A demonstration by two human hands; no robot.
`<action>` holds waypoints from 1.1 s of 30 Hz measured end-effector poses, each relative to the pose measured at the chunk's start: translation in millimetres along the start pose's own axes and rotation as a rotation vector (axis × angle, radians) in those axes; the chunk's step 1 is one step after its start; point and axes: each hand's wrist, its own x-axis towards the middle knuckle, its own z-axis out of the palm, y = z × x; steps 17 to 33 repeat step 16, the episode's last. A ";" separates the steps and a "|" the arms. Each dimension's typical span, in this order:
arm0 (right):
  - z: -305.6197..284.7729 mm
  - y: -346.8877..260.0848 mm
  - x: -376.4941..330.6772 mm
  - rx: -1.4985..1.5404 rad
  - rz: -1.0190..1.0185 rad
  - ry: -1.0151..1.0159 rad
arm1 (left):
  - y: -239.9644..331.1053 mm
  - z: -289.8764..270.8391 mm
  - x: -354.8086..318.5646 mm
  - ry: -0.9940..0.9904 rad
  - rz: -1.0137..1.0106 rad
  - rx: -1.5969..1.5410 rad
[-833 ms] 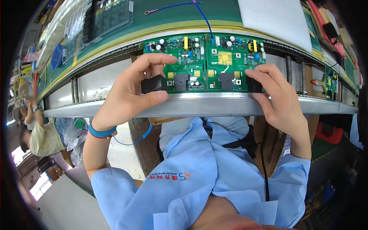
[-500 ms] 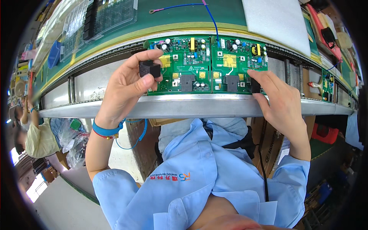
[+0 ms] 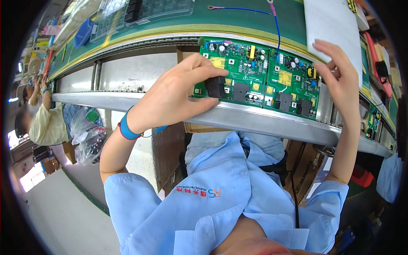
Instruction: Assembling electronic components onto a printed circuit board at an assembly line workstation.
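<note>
Two green circuit boards lie side by side on the conveyor rail, the left board [image 3: 240, 63] and the right board [image 3: 291, 83], each carrying yellow, black and blue parts. My left hand [image 3: 174, 97] pinches a black block component [image 3: 216, 87] between thumb and fingers and holds it against the left board's near left corner. A blue wristband [image 3: 126, 127] sits on that wrist. My right hand [image 3: 340, 78] hovers just past the right board's right edge, fingers apart and curved, with nothing seen in it.
A metal rail [image 3: 255, 121] runs along the conveyor's near edge. Behind the boards lie a blue wire [image 3: 276, 25], a white sheet [image 3: 331, 25], a clear plastic tray [image 3: 140, 10] and a blue bin [image 3: 83, 32]. Another person [image 3: 42, 123] works at the far left.
My left hand has brought the black block down from above onto the left board. My right hand has lifted off the right board's near edge and opened.
</note>
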 end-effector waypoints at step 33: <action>-32.4 68.3 -0.7 -0.438 0.261 -0.031 | 13.9 -8.9 14.1 -0.142 0.173 0.586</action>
